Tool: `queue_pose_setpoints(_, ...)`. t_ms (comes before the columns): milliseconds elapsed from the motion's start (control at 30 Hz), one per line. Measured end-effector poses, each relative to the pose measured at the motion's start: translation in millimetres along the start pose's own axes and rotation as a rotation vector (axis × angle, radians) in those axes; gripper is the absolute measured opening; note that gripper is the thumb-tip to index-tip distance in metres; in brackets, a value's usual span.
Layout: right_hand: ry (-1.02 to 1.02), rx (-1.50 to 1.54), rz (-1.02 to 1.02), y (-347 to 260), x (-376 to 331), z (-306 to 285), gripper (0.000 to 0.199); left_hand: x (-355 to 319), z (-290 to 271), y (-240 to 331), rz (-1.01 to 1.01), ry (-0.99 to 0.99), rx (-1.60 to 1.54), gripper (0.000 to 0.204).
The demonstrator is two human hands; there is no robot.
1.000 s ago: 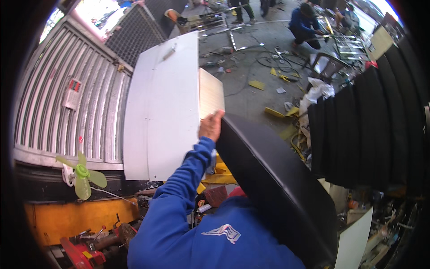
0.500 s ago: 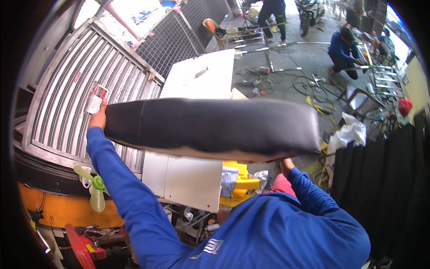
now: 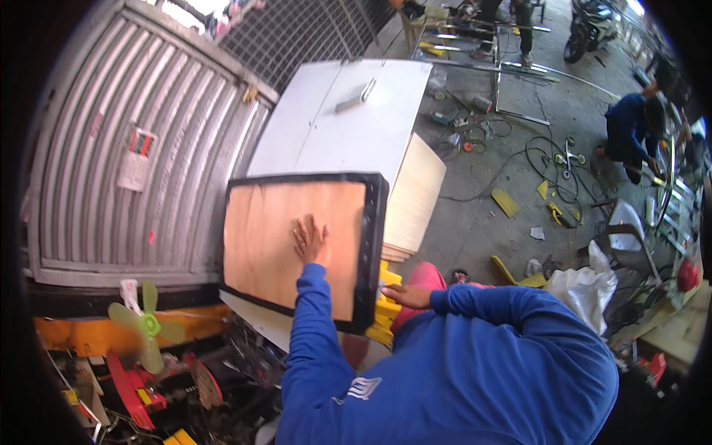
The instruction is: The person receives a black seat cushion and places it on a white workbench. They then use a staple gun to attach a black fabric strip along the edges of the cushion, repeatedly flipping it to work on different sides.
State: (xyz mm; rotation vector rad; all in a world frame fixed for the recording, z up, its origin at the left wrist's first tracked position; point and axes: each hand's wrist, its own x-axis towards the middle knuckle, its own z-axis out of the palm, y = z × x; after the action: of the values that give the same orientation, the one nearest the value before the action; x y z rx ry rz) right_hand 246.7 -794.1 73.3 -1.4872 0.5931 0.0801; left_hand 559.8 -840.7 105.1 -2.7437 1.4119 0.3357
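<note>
A black padded cushion (image 3: 377, 245) lies face down on a white board, its wooden backing (image 3: 259, 230) upward and the black cover folded round the rim. Fasteners dot the folded edge on its right side. My left hand (image 3: 313, 241) rests flat on the wood, fingers spread. Close to the cushion's right edge is my right hand (image 3: 409, 297), its fingers curled and the tips near a small pale thing. What it holds is too small to make out. Yellow pieces (image 3: 384, 311) show just below the cushion.
A stapler-like metal tool (image 3: 356, 96) lies on the white board (image 3: 297, 141). Plywood sheets (image 3: 415, 193) lean beside it. A slatted metal shutter (image 3: 148, 148) stands left, above a green fan (image 3: 150, 326). Cables (image 3: 552, 170) and frames cover the floor; a person in blue (image 3: 630, 133) crouches far right.
The cushion has turned from its black side to its wooden backing and come down onto the board. My left hand has moved from its end onto the wood.
</note>
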Motion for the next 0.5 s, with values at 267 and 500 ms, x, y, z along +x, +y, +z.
queue_pose_setpoints(267, -0.065, -0.142, 0.068, 19.6, 29.8, -134.5, 0.057, -8.8, -3.4, 6.5, 0.088, 0.317, -0.012, 0.066)
queue_pose_setpoints(500, 0.131, 0.042, 0.156, -17.0, 57.8, -230.8, 0.041, -2.9, -18.6, 12.6, 0.035, 0.349, -0.234, 0.058)
